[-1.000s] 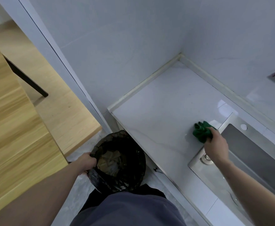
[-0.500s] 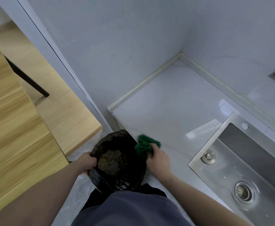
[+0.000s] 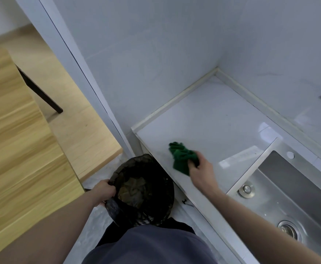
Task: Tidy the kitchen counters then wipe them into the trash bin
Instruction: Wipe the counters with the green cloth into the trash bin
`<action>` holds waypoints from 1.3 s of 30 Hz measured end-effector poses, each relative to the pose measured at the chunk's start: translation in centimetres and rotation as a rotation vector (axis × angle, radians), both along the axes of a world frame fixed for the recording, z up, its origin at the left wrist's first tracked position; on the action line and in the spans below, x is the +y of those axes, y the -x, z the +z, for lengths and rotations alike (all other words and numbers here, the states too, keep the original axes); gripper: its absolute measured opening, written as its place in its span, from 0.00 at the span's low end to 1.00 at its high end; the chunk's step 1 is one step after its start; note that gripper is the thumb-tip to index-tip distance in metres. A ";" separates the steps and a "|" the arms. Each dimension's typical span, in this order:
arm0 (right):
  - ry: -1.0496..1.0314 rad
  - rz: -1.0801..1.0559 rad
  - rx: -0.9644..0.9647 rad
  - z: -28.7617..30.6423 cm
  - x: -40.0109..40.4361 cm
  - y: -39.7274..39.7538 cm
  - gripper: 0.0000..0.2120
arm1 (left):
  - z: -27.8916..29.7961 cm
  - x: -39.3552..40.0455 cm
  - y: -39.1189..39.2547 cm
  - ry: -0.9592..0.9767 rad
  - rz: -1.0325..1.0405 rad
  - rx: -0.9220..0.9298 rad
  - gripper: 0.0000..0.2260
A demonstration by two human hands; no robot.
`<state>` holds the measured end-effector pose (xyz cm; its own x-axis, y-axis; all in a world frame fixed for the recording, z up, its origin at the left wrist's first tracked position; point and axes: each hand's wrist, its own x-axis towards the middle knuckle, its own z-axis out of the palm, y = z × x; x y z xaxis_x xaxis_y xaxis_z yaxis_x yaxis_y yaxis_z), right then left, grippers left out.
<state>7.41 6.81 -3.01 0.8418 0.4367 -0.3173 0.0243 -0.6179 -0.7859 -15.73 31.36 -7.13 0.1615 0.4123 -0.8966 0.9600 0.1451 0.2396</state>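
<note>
White counter [image 3: 222, 119] beside a steel sink [image 3: 289, 189]: right hand [image 3: 201, 172] clutches a green cloth [image 3: 181, 156] on it (near the front edge); left hand [image 3: 103, 193] grips the bin [image 3: 142, 189] rim below.

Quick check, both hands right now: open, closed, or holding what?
Left hand: grips the rim of the trash bin.
Right hand: grips the green cloth on the counter.

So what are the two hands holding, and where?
Right hand grips the crumpled green cloth at its near end; left hand holds the black mesh bin rim.
</note>
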 end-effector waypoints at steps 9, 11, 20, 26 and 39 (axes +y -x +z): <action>0.491 0.100 -0.218 -3.5 -6.6 -6.3 0.24 | -0.2 1.0 -0.4 0.020 -0.030 -0.004 0.18; 0.558 0.158 -0.182 -4.8 -6.5 -4.6 0.26 | -0.1 0.9 -0.6 0.008 -0.041 -0.002 0.17; 0.417 0.497 -0.124 -2.7 2.2 3.7 0.19 | 0.4 0.8 -1.1 0.003 -0.062 0.009 0.15; 0.258 0.442 0.019 -1.4 5.1 3.0 0.15 | 0.5 1.2 -0.9 0.001 -0.099 0.026 0.17; 0.352 -0.196 -0.167 0.7 -7.2 -14.1 0.11 | 0.9 1.5 -1.1 -0.034 -0.101 0.001 0.14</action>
